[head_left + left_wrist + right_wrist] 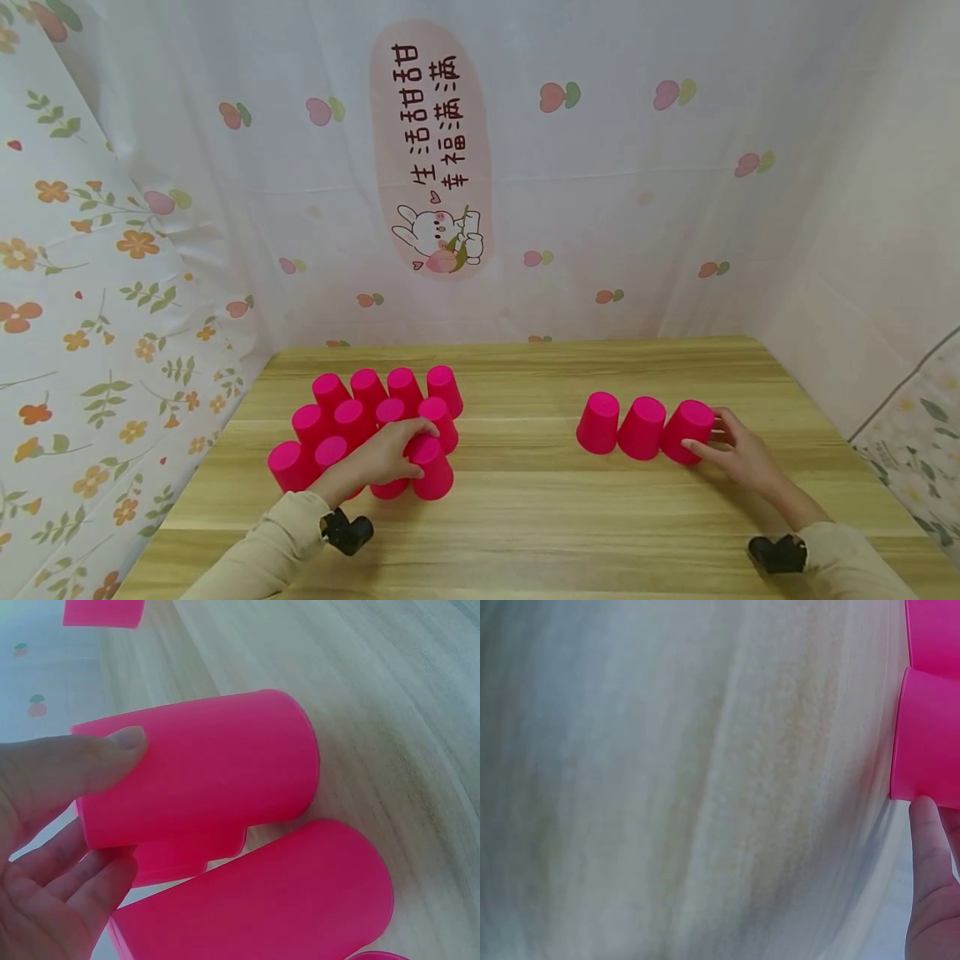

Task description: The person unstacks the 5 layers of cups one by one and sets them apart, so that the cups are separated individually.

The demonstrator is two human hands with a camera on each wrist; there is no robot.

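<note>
Bright pink cups stand upside down on the table in two sets. My left hand (384, 454) grips the front right cup (435, 479) of the larger set on the left, the thumb on its near side and the fingers around the back. The left wrist view shows this held cup (225, 761) beside a neighbouring cup (262, 900). On the right, three cups stand in a row. My right hand (742, 458) holds the rightmost cup (686, 429) between thumb and fingers. Only part of that cup (934, 739) appears in the right wrist view.
Several more pink cups (330, 392) form close rows on the left, partly hidden by my left hand and forearm. Two cups (597, 425) stand left of the right-held one. The wooden table (517, 500) ends at a printed curtain (637, 208) behind.
</note>
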